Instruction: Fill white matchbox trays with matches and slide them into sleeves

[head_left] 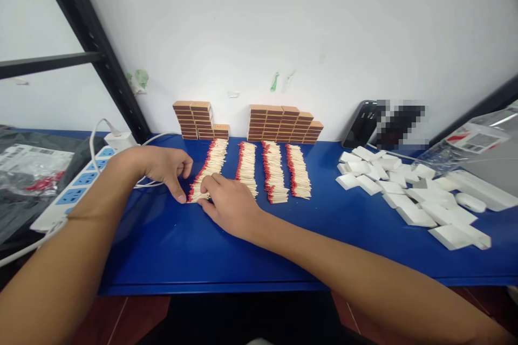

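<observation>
Several rows of red-tipped matches lie on the blue table (pixel 170 248). My left hand (pixel 164 167) is curled at the near end of the leftmost match row (pixel 210 164), its thumb touching the matches. From the other side, my right hand (pixel 229 205) pinches that same near end, fingers pressed on a small bunch of matches. The other match rows (pixel 275 172) lie untouched to the right. Behind them, two stacks of brown matchbox sleeves (pixel 283 125) stand against the wall.
A pile of white inner trays (pixel 408 194) lies at the right. A black phone (pixel 360 124) leans on the wall. Left of the table are a white power strip (pixel 76 188) with cables and a dark plastic bag (pixel 28 172). A black metal frame (pixel 101 48) rises at the left.
</observation>
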Tool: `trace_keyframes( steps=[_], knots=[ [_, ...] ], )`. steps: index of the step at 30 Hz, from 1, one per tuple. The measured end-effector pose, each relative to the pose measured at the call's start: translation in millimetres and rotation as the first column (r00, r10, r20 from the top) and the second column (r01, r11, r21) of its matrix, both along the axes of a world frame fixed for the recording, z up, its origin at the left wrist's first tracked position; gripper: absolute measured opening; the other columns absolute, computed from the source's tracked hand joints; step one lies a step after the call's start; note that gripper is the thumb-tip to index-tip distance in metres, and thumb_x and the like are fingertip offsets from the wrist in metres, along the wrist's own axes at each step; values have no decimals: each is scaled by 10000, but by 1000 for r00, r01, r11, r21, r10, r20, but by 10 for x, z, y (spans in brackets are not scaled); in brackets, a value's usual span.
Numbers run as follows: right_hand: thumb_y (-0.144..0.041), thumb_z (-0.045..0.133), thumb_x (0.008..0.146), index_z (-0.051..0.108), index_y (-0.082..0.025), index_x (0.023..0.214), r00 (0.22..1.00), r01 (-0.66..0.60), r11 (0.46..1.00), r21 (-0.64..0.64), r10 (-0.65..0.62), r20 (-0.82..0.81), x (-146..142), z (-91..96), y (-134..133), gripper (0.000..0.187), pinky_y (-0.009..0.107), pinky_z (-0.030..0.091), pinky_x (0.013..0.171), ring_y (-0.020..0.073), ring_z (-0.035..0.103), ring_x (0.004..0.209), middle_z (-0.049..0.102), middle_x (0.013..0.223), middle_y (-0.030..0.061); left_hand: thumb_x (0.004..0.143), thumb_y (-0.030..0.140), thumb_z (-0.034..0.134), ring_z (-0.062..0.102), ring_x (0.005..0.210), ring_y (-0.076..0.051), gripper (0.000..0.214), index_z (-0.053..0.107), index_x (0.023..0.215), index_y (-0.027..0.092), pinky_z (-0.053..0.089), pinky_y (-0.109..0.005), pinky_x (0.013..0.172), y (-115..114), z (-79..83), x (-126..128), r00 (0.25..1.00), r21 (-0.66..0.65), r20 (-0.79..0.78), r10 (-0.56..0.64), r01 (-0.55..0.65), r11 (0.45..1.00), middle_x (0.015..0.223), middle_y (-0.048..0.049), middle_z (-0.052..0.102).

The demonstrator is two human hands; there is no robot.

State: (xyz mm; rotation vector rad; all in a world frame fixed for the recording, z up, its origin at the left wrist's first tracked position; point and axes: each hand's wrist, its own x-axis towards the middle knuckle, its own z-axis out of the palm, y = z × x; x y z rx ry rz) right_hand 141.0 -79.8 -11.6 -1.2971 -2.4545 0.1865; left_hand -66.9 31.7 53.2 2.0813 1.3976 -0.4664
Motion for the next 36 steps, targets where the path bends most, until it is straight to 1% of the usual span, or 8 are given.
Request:
trace_keyframes(
  steps=[4, 10, 13, 17, 22, 27, 33, 36],
  knots=[
    [-306, 579, 1062, 624, -187, 1182, 1000, -3, 1000, 6, 2, 7, -1, 6, 9, 176, 355, 501, 710, 244, 727, 983, 731, 1197, 70, 438, 569, 965, 447, 608, -142, 693, 557, 881, 226, 318, -275, 538, -13, 2, 30, 1000, 2, -29, -10, 10, 1000, 662, 63, 510],
    [-337, 603, 1060, 618, -184, 1205, 1000, 4, 1000, 9, -5, 27, 1, 32, 14, 211, 363, 511, 723, 248, 726, 1000, 720, 1216, 69, 431, 615, 947, 461, 601, -140, 679, 560, 825, 221, 320, -278, 535, -53, -11, 112, 997, 24, -57, -46, 48, 999, 671, 51, 541],
    [-333, 597, 1064, 622, -180, 1211, 999, 2, 1000, 11, -3, 32, 0, 40, 11, 214, 363, 514, 715, 250, 724, 1005, 717, 1213, 70, 438, 600, 937, 485, 619, -152, 648, 575, 815, 218, 332, -282, 542, -81, -16, 163, 995, 35, -85, -61, 64, 997, 680, 42, 558],
    [-316, 589, 1069, 603, -182, 1284, 999, -14, 1000, 14, 13, 43, 5, 50, 4, 254, 364, 524, 710, 252, 723, 1019, 704, 1227, 69, 461, 568, 923, 491, 627, -162, 577, 607, 789, 215, 329, -291, 545, -107, -21, 208, 992, 40, -103, -70, 75, 996, 680, 31, 569],
    [-304, 594, 1067, 585, -180, 1325, 998, -22, 999, 36, 20, 54, 6, 52, 4, 287, 369, 542, 715, 251, 723, 1008, 694, 1231, 75, 471, 550, 920, 504, 639, -168, 560, 618, 799, 212, 339, -297, 556, -112, -13, 221, 992, 42, -103, -68, 72, 997, 685, 29, 579],
    [-339, 588, 1074, 626, -173, 1237, 997, -3, 1000, 15, 2, 74, -1, 63, -3, 235, 362, 540, 707, 253, 725, 1013, 694, 1220, 86, 458, 563, 921, 483, 624, -160, 579, 594, 786, 216, 326, -294, 534, -104, -11, 215, 992, 48, -106, -74, 79, 996, 674, 35, 561],
    [-357, 594, 1073, 636, -180, 1178, 997, 12, 1000, 26, -14, 70, -1, 49, -1, 210, 355, 522, 704, 249, 722, 1005, 702, 1196, 84, 452, 578, 929, 455, 594, -148, 593, 571, 763, 222, 312, -293, 522, -89, -28, 197, 991, 69, -107, -79, 87, 994, 652, 42, 529],
    [-367, 594, 1075, 635, -180, 1164, 997, 21, 999, 24, -23, 70, -1, 42, 4, 211, 352, 515, 712, 245, 721, 1001, 706, 1196, 87, 442, 591, 929, 459, 597, -147, 612, 566, 769, 223, 320, -292, 528, -84, -29, 195, 991, 77, -109, -77, 85, 993, 666, 41, 543]
  ],
)
